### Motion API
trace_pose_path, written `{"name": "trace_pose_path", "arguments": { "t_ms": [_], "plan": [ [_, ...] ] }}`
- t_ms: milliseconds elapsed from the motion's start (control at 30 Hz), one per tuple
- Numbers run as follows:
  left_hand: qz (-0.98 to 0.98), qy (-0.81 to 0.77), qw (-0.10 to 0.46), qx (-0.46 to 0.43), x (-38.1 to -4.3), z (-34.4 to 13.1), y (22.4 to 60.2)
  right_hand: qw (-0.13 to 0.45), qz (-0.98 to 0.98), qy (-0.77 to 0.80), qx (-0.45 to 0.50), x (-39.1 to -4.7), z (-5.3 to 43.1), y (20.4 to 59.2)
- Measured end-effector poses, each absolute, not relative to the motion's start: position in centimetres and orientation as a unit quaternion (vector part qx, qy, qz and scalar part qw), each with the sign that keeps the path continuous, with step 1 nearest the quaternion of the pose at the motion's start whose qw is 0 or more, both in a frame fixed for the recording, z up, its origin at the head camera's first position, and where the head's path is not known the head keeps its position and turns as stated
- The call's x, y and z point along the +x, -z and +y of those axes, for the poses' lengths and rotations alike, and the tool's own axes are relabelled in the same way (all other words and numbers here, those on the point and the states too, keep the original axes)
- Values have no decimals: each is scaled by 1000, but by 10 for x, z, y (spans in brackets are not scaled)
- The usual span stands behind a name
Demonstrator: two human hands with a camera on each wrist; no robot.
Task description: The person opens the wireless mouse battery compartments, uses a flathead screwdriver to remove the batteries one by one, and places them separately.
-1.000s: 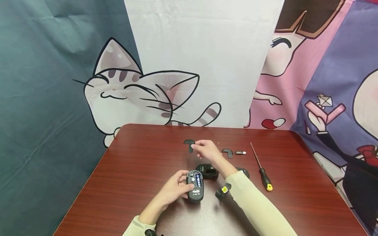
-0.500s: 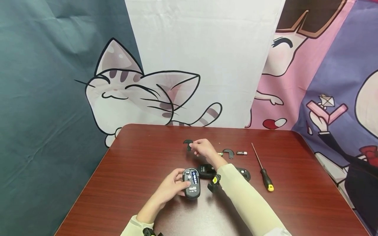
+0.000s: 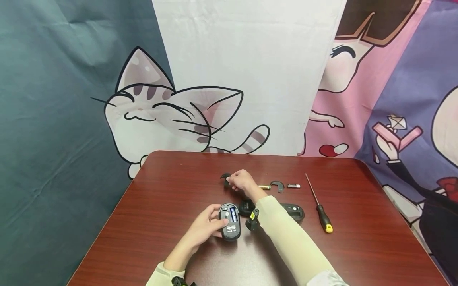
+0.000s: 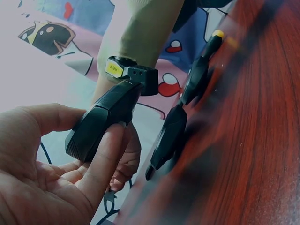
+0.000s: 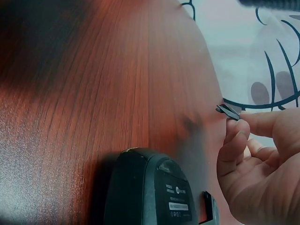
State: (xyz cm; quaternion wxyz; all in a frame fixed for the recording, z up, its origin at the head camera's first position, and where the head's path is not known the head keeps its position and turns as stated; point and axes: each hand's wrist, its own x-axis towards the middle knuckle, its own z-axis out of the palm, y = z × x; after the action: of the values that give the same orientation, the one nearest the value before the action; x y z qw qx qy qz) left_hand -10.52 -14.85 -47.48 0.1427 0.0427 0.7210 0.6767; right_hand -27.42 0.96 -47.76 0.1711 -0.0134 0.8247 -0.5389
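Note:
My left hand [image 3: 207, 223] grips a black computer mouse [image 3: 230, 229] by its sides, underside toward the head camera. Its battery bay is uncovered and a blue-and-white battery [image 3: 234, 215] sits inside. Farther back, my right hand [image 3: 243, 181] pinches a small dark battery cover [image 3: 225, 176] between thumb and finger, held above the table. The right wrist view shows this cover [image 5: 228, 111] nearly edge-on at the fingertips. In the left wrist view, the held mouse [image 4: 105, 115] lies between thumb and fingers.
Two more mice lie upside down: one [image 3: 246, 207] partly behind my right forearm, another [image 3: 294, 212] right of it. Behind them are a loose battery [image 3: 264, 187], a second cover [image 3: 278, 186] and another battery [image 3: 293, 186]. A screwdriver [image 3: 323, 218] lies at the right.
My left hand has shifted slightly left with the mouse. The right hand has also drifted left, and the cover in it has turned, showing less of its face. One loose battery is uncovered behind the forearm.

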Motion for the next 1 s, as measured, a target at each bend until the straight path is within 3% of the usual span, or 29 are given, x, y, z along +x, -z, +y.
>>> {"name": "trace_pose_path", "arguments": {
  "t_ms": [533, 1000],
  "plan": [
    [719, -680, 142, 31, -103, -153, 473, 195, 848, 493, 9, -276, 1, 485],
    [719, -681, 137, 32, -104, -154, 475, 183, 860, 475, 14, -277, 5, 488]
  ]
}}
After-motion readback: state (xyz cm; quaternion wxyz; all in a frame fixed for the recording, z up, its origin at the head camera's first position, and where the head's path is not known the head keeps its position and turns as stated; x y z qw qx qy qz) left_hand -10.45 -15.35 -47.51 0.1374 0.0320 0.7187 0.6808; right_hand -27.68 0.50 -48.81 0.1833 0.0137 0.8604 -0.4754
